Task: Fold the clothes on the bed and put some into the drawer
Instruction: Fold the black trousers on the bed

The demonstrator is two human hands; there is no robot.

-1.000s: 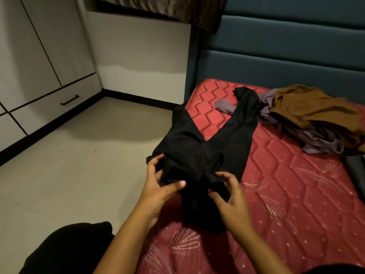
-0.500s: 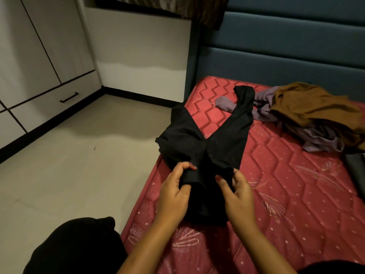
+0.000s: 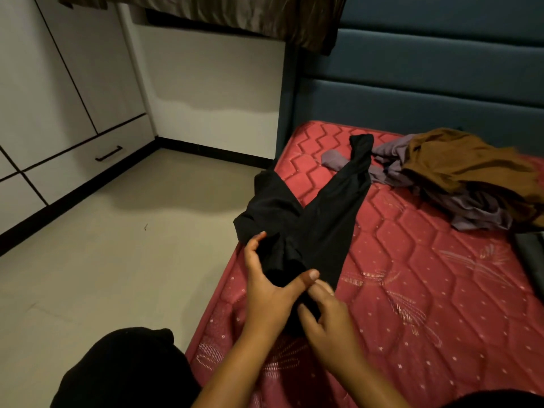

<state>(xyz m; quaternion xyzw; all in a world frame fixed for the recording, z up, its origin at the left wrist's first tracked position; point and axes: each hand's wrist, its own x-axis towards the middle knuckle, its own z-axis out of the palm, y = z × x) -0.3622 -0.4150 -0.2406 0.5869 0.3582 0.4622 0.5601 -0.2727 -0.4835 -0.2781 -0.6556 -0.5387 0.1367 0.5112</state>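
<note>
Black leggings [image 3: 321,207] lie in a V on the red mattress [image 3: 426,290], one leg hanging over the bed's left edge, the other reaching toward the headboard. My left hand [image 3: 270,293] grips the waist end from the left, thumb over the cloth. My right hand [image 3: 329,322] pinches the same end from the right, its fingers curled on the fabric. A pile of brown clothes [image 3: 468,166] and purple clothes [image 3: 482,213] lies at the far right of the bed. The white drawer [image 3: 88,169] with a black handle [image 3: 108,153] is shut, low in the wardrobe on the left.
A blue padded headboard [image 3: 426,98] stands behind the bed. Beige floor [image 3: 117,245] lies between bed and wardrobe. A dark garment [image 3: 530,254] shows at the bed's right edge. My black-clad knee [image 3: 126,369] is at the bottom left.
Both hands have come closer together at the waist end, and the leggings have slid toward me along the bed edge. The view has tilted slightly.
</note>
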